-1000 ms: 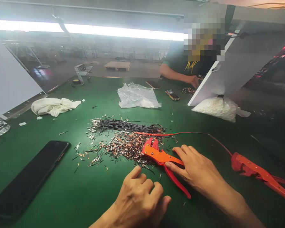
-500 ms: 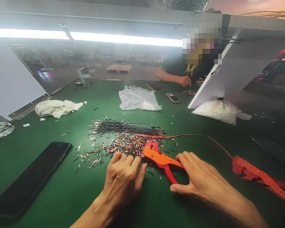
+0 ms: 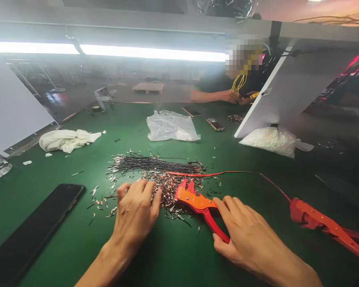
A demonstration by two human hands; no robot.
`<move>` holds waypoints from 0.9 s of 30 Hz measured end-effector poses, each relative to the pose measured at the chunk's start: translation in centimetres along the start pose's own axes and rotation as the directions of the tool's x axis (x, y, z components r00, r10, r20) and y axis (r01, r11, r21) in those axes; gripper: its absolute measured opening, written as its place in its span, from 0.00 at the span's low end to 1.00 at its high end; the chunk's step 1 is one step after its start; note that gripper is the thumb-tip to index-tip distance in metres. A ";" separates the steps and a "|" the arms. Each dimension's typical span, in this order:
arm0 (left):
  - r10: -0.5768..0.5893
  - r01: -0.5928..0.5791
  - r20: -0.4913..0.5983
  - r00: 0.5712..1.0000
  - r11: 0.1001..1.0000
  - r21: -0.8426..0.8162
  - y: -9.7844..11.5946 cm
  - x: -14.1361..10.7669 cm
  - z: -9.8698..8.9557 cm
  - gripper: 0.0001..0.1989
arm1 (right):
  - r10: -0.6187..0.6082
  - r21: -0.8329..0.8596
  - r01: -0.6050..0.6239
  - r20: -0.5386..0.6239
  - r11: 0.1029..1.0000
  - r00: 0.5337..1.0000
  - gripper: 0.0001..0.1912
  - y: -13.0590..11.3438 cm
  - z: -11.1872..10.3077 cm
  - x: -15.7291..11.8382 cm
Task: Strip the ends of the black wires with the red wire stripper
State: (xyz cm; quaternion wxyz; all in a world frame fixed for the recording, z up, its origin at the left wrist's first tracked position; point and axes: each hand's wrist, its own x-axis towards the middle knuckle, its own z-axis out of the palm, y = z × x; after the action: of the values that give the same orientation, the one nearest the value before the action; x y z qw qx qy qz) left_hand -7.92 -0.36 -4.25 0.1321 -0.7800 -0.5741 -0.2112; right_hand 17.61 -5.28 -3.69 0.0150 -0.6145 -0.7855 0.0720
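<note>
My left hand (image 3: 136, 207) rests palm down, fingers apart and slightly bent, on the left part of a pile of copper and wire scraps (image 3: 170, 191). No object shows in it. My right hand (image 3: 242, 227) is at the handles of an orange and red wire stripper (image 3: 194, 199), its fingers on the upper handle and its thumb by the lower one. The tool's jaws lie over the scraps. Behind the pile is a bundle of black wires (image 3: 155, 164) with metal ends at the left. A red strip (image 3: 209, 174) crosses beside the bundle.
A black phone (image 3: 38, 231) lies left, a second orange tool (image 3: 329, 223) right. Farther back are a white cloth (image 3: 68, 139), a clear plastic bag (image 3: 173, 126), two small phones and a white bag (image 3: 269, 139) by a slanted panel. Across the table, a person's hands hold yellow wires (image 3: 238, 84).
My left hand has moved left across the scraps, uncovering some of them. My right hand has closed in on the stripper's handles. The other person's hands have come together at the yellow wires.
</note>
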 end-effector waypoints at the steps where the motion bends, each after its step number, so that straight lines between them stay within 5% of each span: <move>1: -0.005 0.005 0.032 0.999 1.000 0.020 -0.2 0.6 -0.3 0.10 | 0.008 0.032 -0.009 0.012 0.999 1.000 0.16 0.0 -0.4 0.1; 4: 0.000 -0.006 0.152 0.988 0.999 0.044 -0.7 3.8 -0.9 0.11 | 0.067 0.266 -0.096 0.116 0.959 0.991 0.12 1.0 -1.9 0.5; 7: 0.077 -0.076 0.275 0.958 0.997 -0.014 -1.0 8.2 0.1 0.12 | 0.056 0.628 -0.189 0.226 0.755 0.973 0.11 3.0 -2.8 0.8; 9: 0.163 -0.151 0.326 0.931 0.987 -0.061 -0.9 11.0 1.7 0.11 | -0.045 0.889 -0.237 0.276 0.392 0.960 0.17 4.1 -2.6 1.1; 11: 0.237 -0.214 0.386 0.892 0.971 -0.101 -0.6 13.1 3.8 0.11 | -0.092 0.965 -0.263 0.262 0.001 0.961 0.21 4.7 -2.2 1.4; 14: 0.284 -0.250 0.452 0.845 0.959 -0.136 -0.4 14.9 6.5 0.17 | -0.089 0.921 -0.216 0.197 -0.325 0.976 0.20 4.6 -1.7 1.7; 17: 0.281 -0.237 0.497 0.821 0.960 -0.151 -0.5 15.5 7.9 0.17 | -0.100 0.870 -0.221 0.197 -0.441 0.975 0.17 3.8 -1.6 2.0; 21: 0.264 -0.209 0.524 0.810 0.964 -0.164 -0.9 15.7 8.6 0.17 | -0.106 0.843 -0.255 0.233 -0.474 0.967 0.18 2.8 -1.5 2.3; 27: 0.283 -0.198 0.456 0.844 0.954 -0.224 -0.7 16.0 7.4 0.18 | -0.078 0.832 -0.192 0.177 -0.520 0.981 0.10 2.1 -1.1 2.6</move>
State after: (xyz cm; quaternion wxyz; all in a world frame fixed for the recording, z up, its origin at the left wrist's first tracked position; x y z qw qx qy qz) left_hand -3.19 16.62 -3.06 -0.0563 -0.8820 -0.4662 -0.0394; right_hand 19.09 -2.15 -3.03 0.4766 -0.3246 -0.2826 0.7666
